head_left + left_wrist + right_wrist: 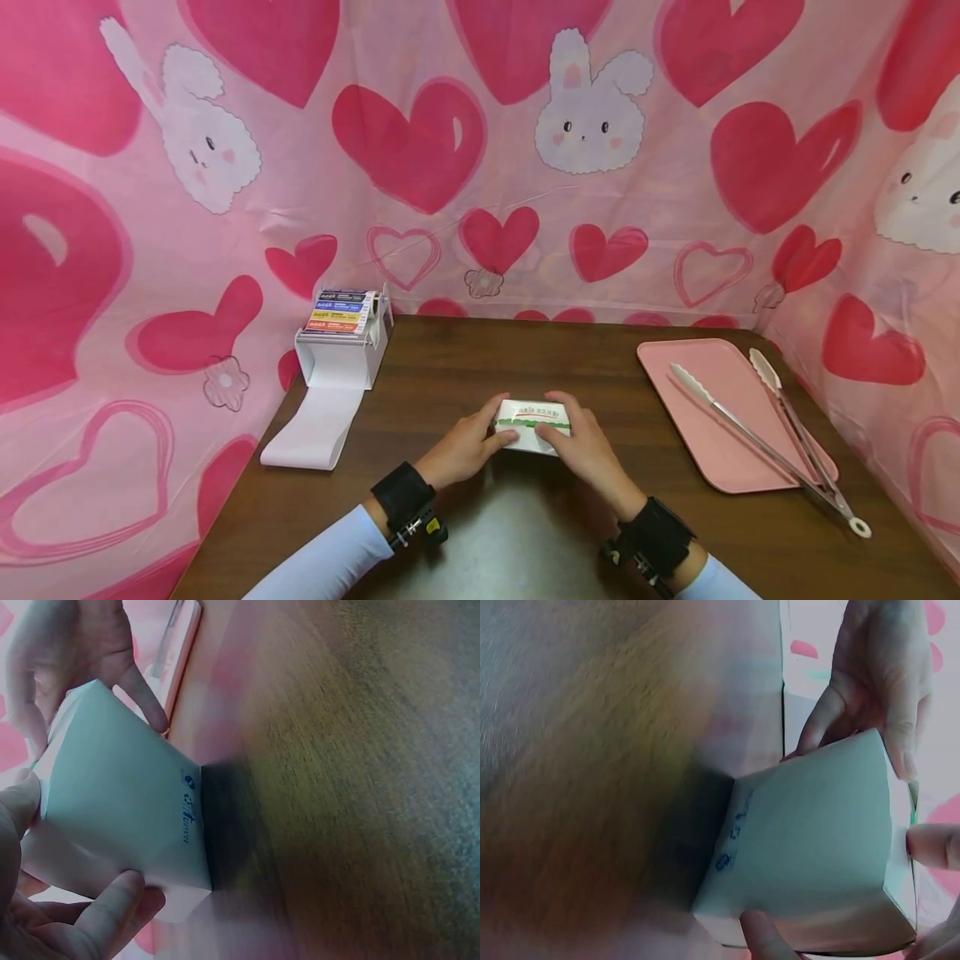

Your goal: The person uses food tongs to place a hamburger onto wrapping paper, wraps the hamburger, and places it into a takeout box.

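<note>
A small white paper box (525, 410) with a green band and printed lettering on its top is between both hands, low at the middle of the table. My left hand (467, 447) grips its left side, thumb on the top. On the opposite side, my right hand (588, 447) holds it the same way. The left wrist view shows a plain side of the box (124, 787) with small blue print near its lower edge. Fingers of both hands press its sides and upper edges. Its lid looks closed.
A white dispenser (345, 333) with colored labels stands at the back left, a white paper strip (309, 429) running from it onto the wooden table (480, 358). At right lies a pink tray (697, 433) with metal tongs (765, 450) across it. A heart-patterned cloth hangs behind.
</note>
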Demonstrator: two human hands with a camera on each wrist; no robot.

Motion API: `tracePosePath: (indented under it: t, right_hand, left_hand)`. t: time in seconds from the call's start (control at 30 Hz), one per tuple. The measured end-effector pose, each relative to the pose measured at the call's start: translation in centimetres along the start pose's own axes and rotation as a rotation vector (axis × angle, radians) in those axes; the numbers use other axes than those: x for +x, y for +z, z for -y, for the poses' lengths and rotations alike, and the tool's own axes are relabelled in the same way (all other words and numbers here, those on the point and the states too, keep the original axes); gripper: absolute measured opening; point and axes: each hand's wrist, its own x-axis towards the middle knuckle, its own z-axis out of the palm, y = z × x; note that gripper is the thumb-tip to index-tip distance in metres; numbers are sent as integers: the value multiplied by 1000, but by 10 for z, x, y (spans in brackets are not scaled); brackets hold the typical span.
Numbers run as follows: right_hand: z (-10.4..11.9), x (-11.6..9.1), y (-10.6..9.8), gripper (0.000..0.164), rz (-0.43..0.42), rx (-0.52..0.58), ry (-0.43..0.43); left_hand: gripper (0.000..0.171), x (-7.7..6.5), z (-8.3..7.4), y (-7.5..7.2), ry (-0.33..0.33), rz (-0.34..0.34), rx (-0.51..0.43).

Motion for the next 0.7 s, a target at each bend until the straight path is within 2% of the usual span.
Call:
tracePosePath:
  t: [0.13,0.3,0.6,0.7]
  right_hand:
    - [0,0,2,52,2,55,-3]
    - [-3,1,6,53,-6,64,-4]
    - [-5,2,14,49,-87,52,-27]
    - [-4,2,9,48,-50,105,-45]
  left_hand:
    - [70,-1,1,1,11,-9,7]
    - [70,-2,2,1,7,-7,2]
    - [73,-3,5,1,36,-17,-6]
    - [70,-2,5,1,24,-27,-37]
